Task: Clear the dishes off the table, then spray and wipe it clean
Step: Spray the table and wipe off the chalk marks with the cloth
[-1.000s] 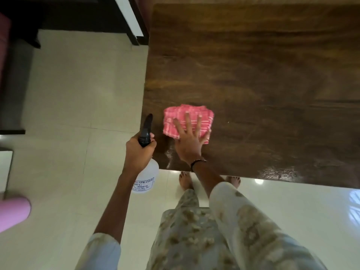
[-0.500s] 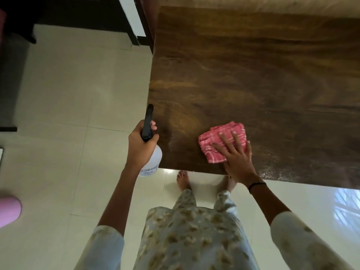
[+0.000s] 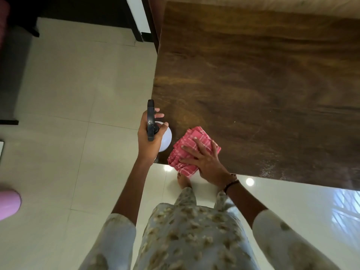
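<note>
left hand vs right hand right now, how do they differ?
The left hand is curled round the spray bottle, off the table's corner; the right hand lies with fingers spread on the pink cloth, pressing it onto the table at its near edge. Only the right wrist wears a dark band. Both are bare.

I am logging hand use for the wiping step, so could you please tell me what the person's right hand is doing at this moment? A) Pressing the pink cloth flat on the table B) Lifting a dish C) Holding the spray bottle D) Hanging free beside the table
A: the right hand lies with spread fingers on the pink cloth at the near edge of the table, while the left hand holds the spray bottle.
</note>
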Available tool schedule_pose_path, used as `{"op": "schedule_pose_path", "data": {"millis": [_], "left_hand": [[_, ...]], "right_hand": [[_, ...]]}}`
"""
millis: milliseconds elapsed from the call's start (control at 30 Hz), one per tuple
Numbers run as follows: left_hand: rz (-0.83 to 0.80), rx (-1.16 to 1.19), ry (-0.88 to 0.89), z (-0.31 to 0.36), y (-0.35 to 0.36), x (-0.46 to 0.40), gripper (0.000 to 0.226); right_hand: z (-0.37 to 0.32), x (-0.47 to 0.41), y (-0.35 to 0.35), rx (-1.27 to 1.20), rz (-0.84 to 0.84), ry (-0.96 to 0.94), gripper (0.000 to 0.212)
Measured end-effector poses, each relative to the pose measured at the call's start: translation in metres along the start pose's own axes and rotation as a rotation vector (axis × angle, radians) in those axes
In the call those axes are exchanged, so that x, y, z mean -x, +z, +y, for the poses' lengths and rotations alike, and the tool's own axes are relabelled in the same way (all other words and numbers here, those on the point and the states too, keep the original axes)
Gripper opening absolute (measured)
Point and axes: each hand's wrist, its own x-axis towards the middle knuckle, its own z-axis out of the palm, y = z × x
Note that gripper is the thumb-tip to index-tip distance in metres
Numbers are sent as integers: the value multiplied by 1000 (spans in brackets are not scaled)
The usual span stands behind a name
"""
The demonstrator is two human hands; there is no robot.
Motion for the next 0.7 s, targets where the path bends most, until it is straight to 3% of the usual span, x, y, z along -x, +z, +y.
{"op": "schedule_pose_path", "data": {"millis": [133, 267, 400, 533, 700], "left_hand": [[-49, 51, -34, -5, -4, 2, 47], [-113, 37, -61, -15, -15, 4, 48], [-141, 11, -99, -18, -20, 4, 55], [-213, -17, -60, -15, -21, 5, 62], [4, -12, -200, -9, -16, 22, 81]], "right_hand": [[27, -38, -24, 65, -97, -241, 59], [31, -58, -39, 104, -87, -315, 57], [20, -48, -35, 158, -151, -219, 61], [0, -42, -36, 125, -146, -103, 51], [-12, -35, -62, 58, -216, -19, 43]]}}
